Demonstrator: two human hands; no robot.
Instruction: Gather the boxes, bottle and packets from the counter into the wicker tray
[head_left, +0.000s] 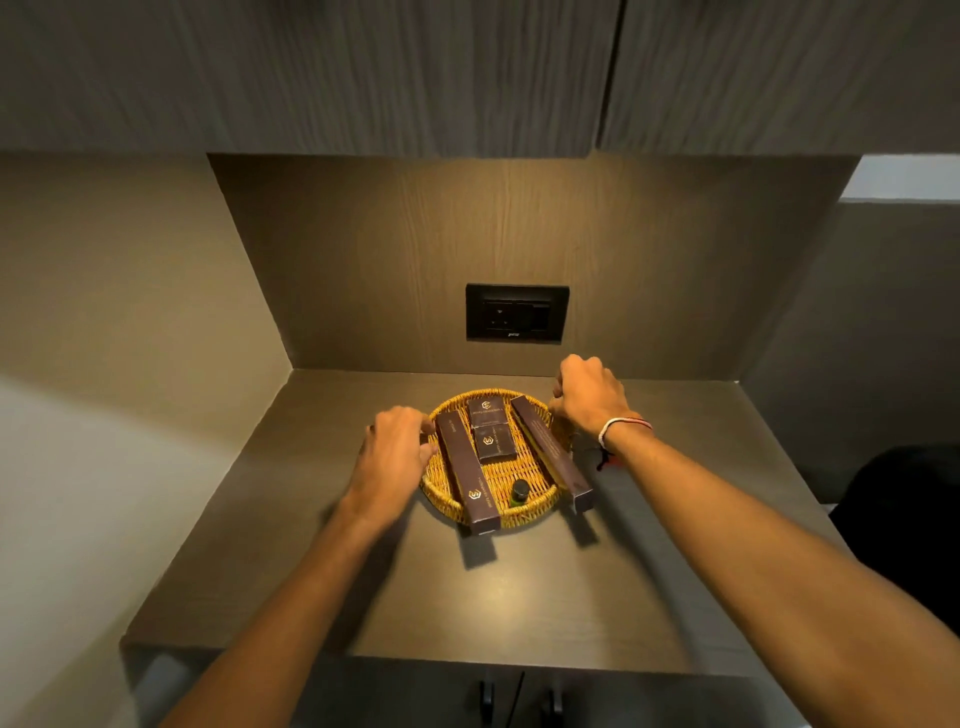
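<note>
A round wicker tray (496, 395) sits on the dark counter (467, 597) near the back wall. In it lie two long brown boxes, the left long box (467, 470) and the right long box (550, 452), both sticking out over the near rim. Between them are two small brown boxes, the far small box (487, 410) and the near small box (494, 441). A small dark bottle (519, 491) stands in the tray's near part. My left hand (395, 449) grips the tray's left rim. My right hand (587, 397) grips its right rim.
A black wall socket (516, 313) is set in the back panel above the tray. Side walls close the nook on the left and right. Cabinet doors hang overhead, and a dark shape (904, 519) lies at the right edge.
</note>
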